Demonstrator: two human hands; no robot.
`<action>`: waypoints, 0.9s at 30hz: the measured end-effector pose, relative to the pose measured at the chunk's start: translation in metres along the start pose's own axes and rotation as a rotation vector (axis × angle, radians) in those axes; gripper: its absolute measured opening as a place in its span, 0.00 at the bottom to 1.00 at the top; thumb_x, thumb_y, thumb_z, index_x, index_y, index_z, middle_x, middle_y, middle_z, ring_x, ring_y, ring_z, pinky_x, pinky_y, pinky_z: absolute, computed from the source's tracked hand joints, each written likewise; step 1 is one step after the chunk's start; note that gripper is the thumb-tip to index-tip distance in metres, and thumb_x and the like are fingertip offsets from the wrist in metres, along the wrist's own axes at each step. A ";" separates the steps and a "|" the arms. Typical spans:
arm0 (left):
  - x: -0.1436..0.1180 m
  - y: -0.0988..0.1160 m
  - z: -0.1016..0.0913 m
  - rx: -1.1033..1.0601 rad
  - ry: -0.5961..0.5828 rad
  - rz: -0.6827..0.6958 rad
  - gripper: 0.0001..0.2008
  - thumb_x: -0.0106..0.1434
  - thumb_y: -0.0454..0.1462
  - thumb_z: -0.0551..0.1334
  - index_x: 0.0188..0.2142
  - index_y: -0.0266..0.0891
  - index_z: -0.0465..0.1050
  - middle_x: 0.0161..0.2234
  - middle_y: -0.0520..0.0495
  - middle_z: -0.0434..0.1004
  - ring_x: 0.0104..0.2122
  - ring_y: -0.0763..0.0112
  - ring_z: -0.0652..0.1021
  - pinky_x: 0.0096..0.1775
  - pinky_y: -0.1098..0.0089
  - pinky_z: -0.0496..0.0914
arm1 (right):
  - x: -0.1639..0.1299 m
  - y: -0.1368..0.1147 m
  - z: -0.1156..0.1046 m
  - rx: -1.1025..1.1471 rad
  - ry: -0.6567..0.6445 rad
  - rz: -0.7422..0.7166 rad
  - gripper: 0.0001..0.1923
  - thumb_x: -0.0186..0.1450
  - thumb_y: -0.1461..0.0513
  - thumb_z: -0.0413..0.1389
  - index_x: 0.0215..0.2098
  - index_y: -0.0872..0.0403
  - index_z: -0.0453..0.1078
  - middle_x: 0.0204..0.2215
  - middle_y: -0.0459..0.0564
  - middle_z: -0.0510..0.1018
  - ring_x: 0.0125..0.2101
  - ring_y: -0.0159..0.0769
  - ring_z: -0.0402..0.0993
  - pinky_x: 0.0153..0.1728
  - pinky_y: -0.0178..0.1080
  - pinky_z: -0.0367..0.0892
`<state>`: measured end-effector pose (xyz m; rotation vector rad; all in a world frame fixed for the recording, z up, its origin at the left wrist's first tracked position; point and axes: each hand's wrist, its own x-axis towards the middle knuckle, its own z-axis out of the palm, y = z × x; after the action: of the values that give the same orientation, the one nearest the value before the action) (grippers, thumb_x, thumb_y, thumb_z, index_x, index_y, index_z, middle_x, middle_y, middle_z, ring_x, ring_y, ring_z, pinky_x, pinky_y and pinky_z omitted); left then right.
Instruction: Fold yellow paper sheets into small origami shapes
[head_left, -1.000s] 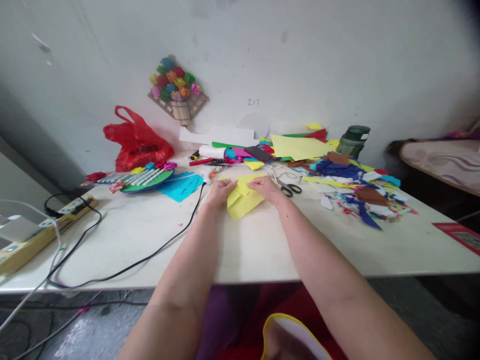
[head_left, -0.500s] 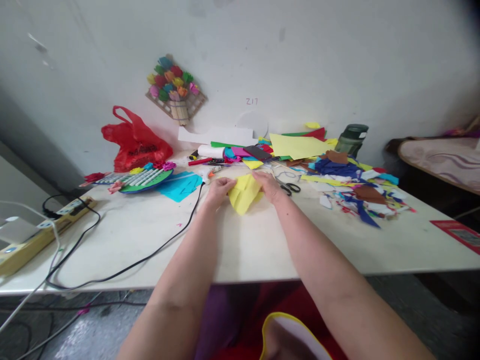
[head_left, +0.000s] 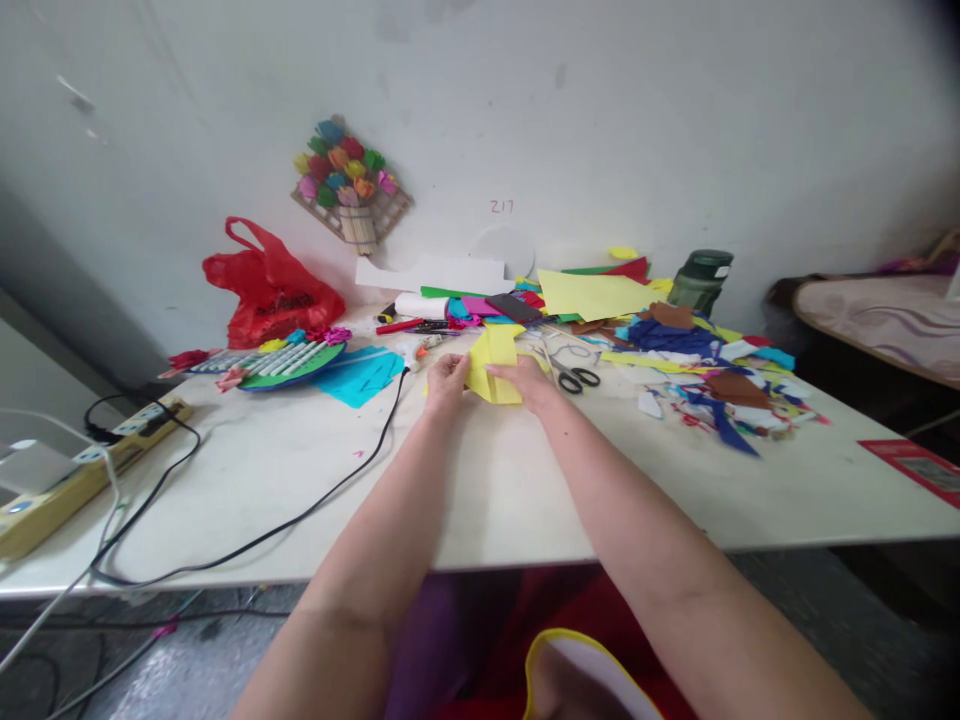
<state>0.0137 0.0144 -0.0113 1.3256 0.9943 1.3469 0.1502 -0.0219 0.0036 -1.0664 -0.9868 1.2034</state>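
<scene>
Yellow folded paper stands tilted up off the white table, long axis running toward 12 o'clock. Left hand pinches its 9 o'clock edge; right hand presses fingers together on its 4 o'clock corner, equally near.

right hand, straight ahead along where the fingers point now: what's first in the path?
The right hand points up-left across the yellow paper it already presses. Past that sheet, the left hand holding the other edge looks like the first thing in line, though depth is hard to judge from this single view.
</scene>
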 end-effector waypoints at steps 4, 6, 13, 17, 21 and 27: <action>-0.001 0.000 -0.004 -0.008 -0.073 -0.031 0.18 0.44 0.49 0.65 0.26 0.37 0.68 0.21 0.53 0.67 0.23 0.75 0.69 0.26 0.73 0.65 | 0.001 -0.001 -0.004 -0.047 0.006 -0.026 0.19 0.42 0.63 0.65 0.33 0.57 0.73 0.34 0.53 0.80 0.35 0.40 0.76 0.36 0.39 0.70; 0.001 0.000 -0.007 -0.006 -0.090 -0.048 0.19 0.44 0.50 0.65 0.26 0.37 0.69 0.21 0.52 0.67 0.22 0.76 0.69 0.25 0.74 0.64 | 0.002 -0.002 -0.005 -0.078 -0.028 -0.020 0.18 0.41 0.63 0.65 0.32 0.57 0.74 0.33 0.53 0.80 0.35 0.41 0.76 0.35 0.39 0.70; 0.002 0.003 -0.013 0.086 -0.134 0.022 0.17 0.46 0.49 0.64 0.21 0.37 0.66 0.15 0.56 0.57 0.16 0.80 0.59 0.20 0.75 0.53 | 0.000 0.000 -0.005 -0.245 -0.139 0.028 0.15 0.42 0.64 0.66 0.30 0.57 0.74 0.29 0.50 0.79 0.30 0.38 0.75 0.33 0.39 0.70; 0.001 0.002 -0.013 0.113 -0.143 0.032 0.17 0.47 0.48 0.63 0.20 0.37 0.64 0.16 0.56 0.59 0.17 0.80 0.60 0.20 0.75 0.54 | -0.004 -0.002 -0.004 -0.258 -0.165 0.053 0.11 0.47 0.63 0.64 0.29 0.57 0.73 0.28 0.49 0.79 0.28 0.37 0.74 0.31 0.39 0.70; 0.000 0.005 -0.013 0.093 -0.145 0.018 0.16 0.47 0.47 0.63 0.20 0.38 0.63 0.16 0.56 0.58 0.17 0.80 0.60 0.20 0.75 0.54 | -0.006 -0.004 -0.004 -0.273 -0.155 0.054 0.10 0.48 0.62 0.64 0.28 0.56 0.73 0.27 0.50 0.78 0.28 0.37 0.74 0.31 0.39 0.70; -0.001 0.008 -0.011 0.111 -0.087 0.013 0.16 0.47 0.47 0.63 0.19 0.38 0.62 0.16 0.56 0.58 0.17 0.80 0.59 0.20 0.75 0.54 | -0.002 0.000 -0.001 -0.281 -0.101 0.034 0.11 0.45 0.62 0.66 0.27 0.56 0.73 0.28 0.51 0.79 0.30 0.40 0.75 0.32 0.41 0.71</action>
<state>0.0019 0.0123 -0.0050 1.4634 1.0145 1.2484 0.1512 -0.0244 0.0033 -1.2552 -1.2478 1.1785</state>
